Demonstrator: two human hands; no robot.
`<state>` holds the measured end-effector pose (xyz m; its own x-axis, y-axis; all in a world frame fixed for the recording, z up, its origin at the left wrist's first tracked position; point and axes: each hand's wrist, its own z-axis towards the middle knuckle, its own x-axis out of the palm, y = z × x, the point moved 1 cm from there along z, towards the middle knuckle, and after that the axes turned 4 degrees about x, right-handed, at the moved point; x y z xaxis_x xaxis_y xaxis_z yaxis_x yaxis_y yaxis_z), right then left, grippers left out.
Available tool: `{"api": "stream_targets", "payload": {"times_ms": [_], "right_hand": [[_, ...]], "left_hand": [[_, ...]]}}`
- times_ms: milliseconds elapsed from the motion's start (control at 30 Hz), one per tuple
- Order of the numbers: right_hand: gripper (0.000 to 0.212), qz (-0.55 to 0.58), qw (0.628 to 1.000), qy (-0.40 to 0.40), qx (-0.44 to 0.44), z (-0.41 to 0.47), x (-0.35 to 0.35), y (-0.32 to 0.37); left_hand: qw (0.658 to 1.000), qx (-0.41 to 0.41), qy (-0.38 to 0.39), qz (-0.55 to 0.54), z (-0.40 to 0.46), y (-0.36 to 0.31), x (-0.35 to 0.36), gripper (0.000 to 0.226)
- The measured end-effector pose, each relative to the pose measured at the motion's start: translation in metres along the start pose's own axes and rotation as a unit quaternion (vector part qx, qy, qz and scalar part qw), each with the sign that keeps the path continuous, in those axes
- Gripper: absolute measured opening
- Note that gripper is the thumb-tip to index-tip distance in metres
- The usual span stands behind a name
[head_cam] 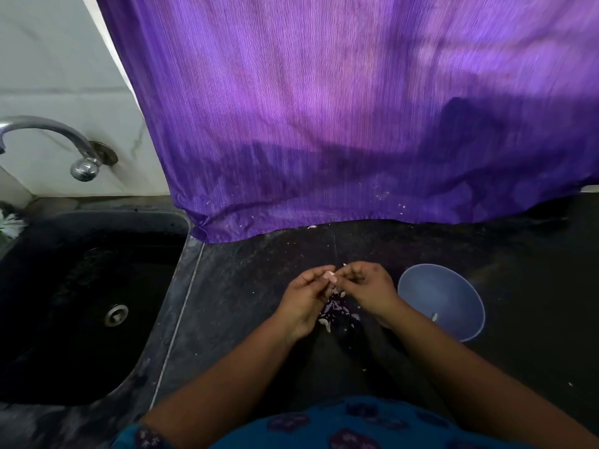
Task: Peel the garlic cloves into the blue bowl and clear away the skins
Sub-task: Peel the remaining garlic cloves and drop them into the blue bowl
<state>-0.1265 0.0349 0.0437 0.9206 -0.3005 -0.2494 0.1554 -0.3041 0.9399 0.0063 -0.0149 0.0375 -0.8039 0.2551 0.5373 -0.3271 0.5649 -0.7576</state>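
Observation:
A pale garlic clove (330, 276) sits between the fingertips of both hands above the dark counter. My left hand (306, 301) grips it from the left with curled fingers. My right hand (369, 288) pinches at it from the right. Under the hands lies a heap of whitish and purplish garlic skins (337, 312). The blue bowl (444, 303) stands just right of my right wrist, with one small pale piece (434, 316) inside near its front wall.
A black sink (87, 303) with a metal drain fills the left, under a steel tap (48, 137). A purple cloth (340, 124) hangs down to the counter behind the hands. Small skin flecks lie scattered on the counter (534, 286).

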Motion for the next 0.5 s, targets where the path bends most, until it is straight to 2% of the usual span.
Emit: {"api": "stream_targets", "payload": {"times_ms": [100,233,400,500], "right_hand": [[0.009,-0.060,0.998,-0.015,-0.016,0.0020,-0.0044,0.0004],[0.007,-0.119,0.992,-0.004,-0.047,0.0029,-0.0068,-0.0001],[0.005,-0.074,0.995,0.030,-0.053,0.0037,-0.0085,0.0017],[0.003,-0.073,0.996,0.021,-0.050,0.0038,-0.0082,-0.0003]], "left_hand": [[0.999,-0.022,0.004,-0.025,0.0009,0.0000,-0.0014,0.015],[1.000,-0.021,-0.001,0.001,0.0002,-0.0009,-0.0017,0.015],[1.000,-0.019,0.010,0.005,0.0016,-0.0033,-0.0047,0.020],[1.000,-0.010,0.011,0.016,0.0012,-0.0031,-0.0053,0.021]]}}
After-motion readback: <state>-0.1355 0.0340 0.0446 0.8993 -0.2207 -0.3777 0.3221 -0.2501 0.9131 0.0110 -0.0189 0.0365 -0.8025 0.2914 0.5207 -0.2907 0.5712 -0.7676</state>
